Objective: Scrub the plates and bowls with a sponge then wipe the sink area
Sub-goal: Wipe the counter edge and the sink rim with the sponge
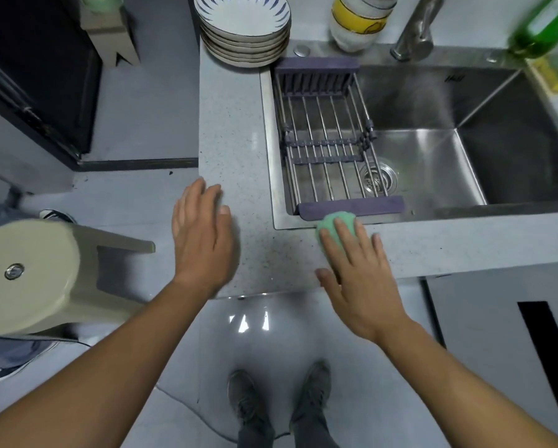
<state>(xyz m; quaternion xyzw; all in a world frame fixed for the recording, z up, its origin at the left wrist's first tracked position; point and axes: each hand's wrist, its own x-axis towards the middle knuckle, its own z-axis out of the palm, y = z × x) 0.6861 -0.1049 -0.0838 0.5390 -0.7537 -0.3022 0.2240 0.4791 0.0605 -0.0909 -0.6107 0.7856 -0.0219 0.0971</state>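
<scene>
A stack of white bowls with blue streaks stands on the grey speckled counter at the back left of the steel sink. A green sponge lies on the counter at the sink's front rim. My right hand presses flat on it with straight, spread fingers. My left hand hovers over the counter's left front corner, fingers relaxed and holding nothing.
A metal drying rack with purple ends spans the sink's left part above the drain. A faucet, a yellow-labelled bottle and a green bottle stand behind the sink. A beige stool is on the floor left.
</scene>
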